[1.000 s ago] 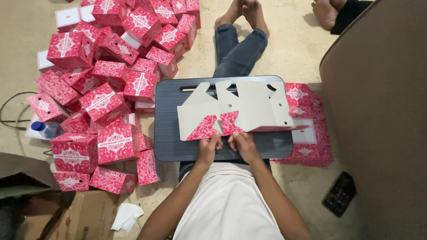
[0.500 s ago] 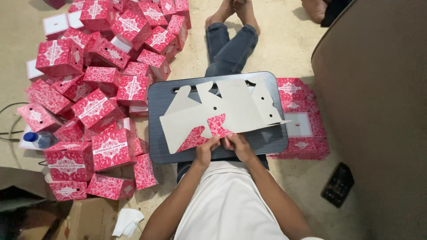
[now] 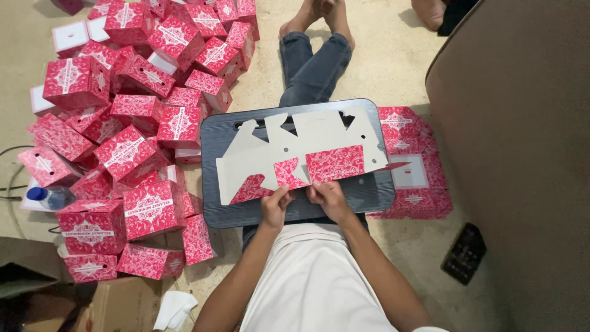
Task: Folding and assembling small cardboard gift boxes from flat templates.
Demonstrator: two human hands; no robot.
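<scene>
Both hands, left (image 3: 275, 206) and right (image 3: 329, 195), pinch near-edge flaps of a mostly flat carton blank (image 3: 301, 154) on the tray (image 3: 369, 190); folding barely begun, many boxes (image 3: 123, 123) finished.

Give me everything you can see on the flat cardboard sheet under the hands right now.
The flat cardboard sheet is an unfolded die-cut box blank, plain pale on its upturned inner face, with notched tabs along the far edge and small round holes. Three near flaps are folded up and over, showing the red-and-white patterned outside. It lies across the dark lap tray, slightly skewed. The left hand and right hand pinch its near edge at the middle flaps.
</scene>
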